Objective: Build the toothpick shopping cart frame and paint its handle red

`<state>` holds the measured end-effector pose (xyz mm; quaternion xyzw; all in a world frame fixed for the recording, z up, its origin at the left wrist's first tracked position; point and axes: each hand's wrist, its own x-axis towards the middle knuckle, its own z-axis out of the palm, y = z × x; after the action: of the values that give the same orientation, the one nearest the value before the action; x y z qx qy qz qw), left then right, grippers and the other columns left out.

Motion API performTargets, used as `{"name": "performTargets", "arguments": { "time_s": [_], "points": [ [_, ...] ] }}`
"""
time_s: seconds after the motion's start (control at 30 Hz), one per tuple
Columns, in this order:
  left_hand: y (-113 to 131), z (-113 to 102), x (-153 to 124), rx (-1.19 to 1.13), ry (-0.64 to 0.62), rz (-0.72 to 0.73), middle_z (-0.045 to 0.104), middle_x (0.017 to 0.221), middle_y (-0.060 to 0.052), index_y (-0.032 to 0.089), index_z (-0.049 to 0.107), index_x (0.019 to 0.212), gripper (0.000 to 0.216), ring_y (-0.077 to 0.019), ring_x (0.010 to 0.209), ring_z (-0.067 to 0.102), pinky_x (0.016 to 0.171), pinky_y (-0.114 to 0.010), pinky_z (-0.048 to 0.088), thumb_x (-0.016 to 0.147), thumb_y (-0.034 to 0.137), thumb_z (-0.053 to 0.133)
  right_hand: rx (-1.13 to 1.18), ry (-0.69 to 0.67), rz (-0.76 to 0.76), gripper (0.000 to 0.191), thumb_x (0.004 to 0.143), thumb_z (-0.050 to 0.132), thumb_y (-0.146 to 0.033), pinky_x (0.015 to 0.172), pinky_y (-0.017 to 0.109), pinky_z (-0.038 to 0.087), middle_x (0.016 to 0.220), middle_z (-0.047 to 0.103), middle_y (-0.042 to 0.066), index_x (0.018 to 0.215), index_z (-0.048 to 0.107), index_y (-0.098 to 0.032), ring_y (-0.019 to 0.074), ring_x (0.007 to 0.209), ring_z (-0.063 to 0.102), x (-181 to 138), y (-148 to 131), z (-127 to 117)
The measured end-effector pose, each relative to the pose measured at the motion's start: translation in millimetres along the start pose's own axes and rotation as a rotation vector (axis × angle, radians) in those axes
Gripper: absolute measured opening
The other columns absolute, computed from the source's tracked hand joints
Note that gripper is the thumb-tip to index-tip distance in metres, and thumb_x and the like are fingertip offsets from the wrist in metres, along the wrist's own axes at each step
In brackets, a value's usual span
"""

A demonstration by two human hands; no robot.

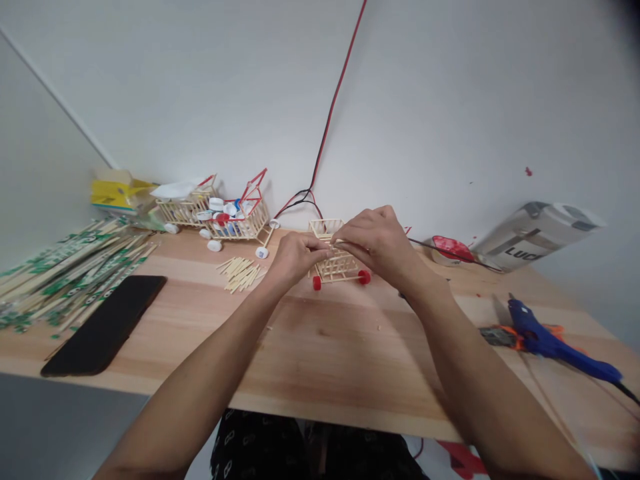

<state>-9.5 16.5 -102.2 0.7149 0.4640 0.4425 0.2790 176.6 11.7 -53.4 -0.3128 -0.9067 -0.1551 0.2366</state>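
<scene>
A miniature shopping cart (337,270) built of thin wooden sticks, with red bottle-cap wheels, stands on the table in the head view. Over its left side my left hand (296,255) is closed, thumb and forefinger pinched together near the basket's upper edge. My right hand (377,237) reaches over the cart's right part, fingertips pinched close to the left ones. A pale sliver shows at the right fingertips; what either pinch holds is too small to name. Both hands hide part of the basket. To the left lies a pile of short cut sticks (241,274).
Two finished stick carts (240,227) stand at the back left, the front one holding bottle caps. Packaged chopsticks (75,267) and a black phone (105,327) lie left. A blue glue gun (555,347), pliers (500,336) and a red-stained cup (450,251) are right.
</scene>
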Motion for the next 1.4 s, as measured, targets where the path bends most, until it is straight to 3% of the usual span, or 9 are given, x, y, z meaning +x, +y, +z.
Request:
{"name": "performTargets", "arguments": {
  "time_s": [0.33, 0.57, 0.8, 1.07, 1.4],
  "points": [
    [-0.5, -0.4, -0.6, -0.023, -0.024, 0.034, 0.069, 0.069, -0.001, 0.016, 0.073, 0.069, 0.002, -0.0134, 0.067, 0.061, 0.06, -0.023, 0.044, 0.069, 0.017, 0.072, 0.0, -0.001, 0.006, 0.017, 0.096, 0.052, -0.028, 0.077, 0.036, 0.024, 0.084, 0.071, 0.001, 0.087, 0.065, -0.023, 0.0183, 0.084, 0.054, 0.1, -0.2, -0.3],
    [2.0, -3.4, -0.8, -0.139, -0.022, -0.008, 0.065, 0.073, 0.0, 0.013, 0.066, 0.09, 0.026, -0.0104, 0.066, 0.058, 0.061, -0.021, 0.044, 0.065, 0.013, 0.072, 0.008, 0.019, -0.006, 0.016, 0.095, 0.053, -0.029, 0.077, 0.036, 0.024, 0.085, 0.072, 0.001, 0.09, 0.067, -0.023, 0.0182, 0.085, 0.055, -0.7, 0.3, 0.0],
    [8.8, -7.9, -0.7, -0.094, 0.027, 0.128, 0.064, 0.088, -0.002, 0.016, 0.061, 0.092, 0.025, -0.0121, 0.079, 0.058, 0.067, -0.023, 0.044, 0.069, 0.016, 0.07, -0.008, 0.017, 0.002, 0.015, 0.095, 0.053, -0.028, 0.077, 0.036, 0.024, 0.087, 0.072, 0.0, 0.089, 0.066, -0.023, 0.0179, 0.085, 0.054, -0.7, 1.6, 1.7],
    [18.9, -5.7, -4.2, -0.036, 0.049, 0.216, 0.065, 0.091, -0.002, 0.017, 0.06, 0.092, 0.021, -0.0125, 0.082, 0.056, 0.067, -0.023, 0.042, 0.072, 0.013, 0.067, -0.015, 0.027, 0.005, 0.016, 0.096, 0.052, -0.028, 0.076, 0.036, 0.025, 0.087, 0.072, 0.001, 0.087, 0.064, -0.024, 0.0186, 0.085, 0.055, -1.2, 1.0, 1.6],
    [19.6, 2.6, -5.2, -0.089, 0.13, 0.246, 0.068, 0.095, -0.003, 0.018, 0.058, 0.098, 0.026, -0.0124, 0.086, 0.061, 0.066, -0.022, 0.042, 0.074, 0.012, 0.067, -0.002, 0.04, 0.017, 0.014, 0.095, 0.053, -0.031, 0.078, 0.036, 0.026, 0.092, 0.073, 0.002, 0.094, 0.066, -0.025, 0.019, 0.088, 0.056, -2.7, 0.4, -0.2]
  ]
}}
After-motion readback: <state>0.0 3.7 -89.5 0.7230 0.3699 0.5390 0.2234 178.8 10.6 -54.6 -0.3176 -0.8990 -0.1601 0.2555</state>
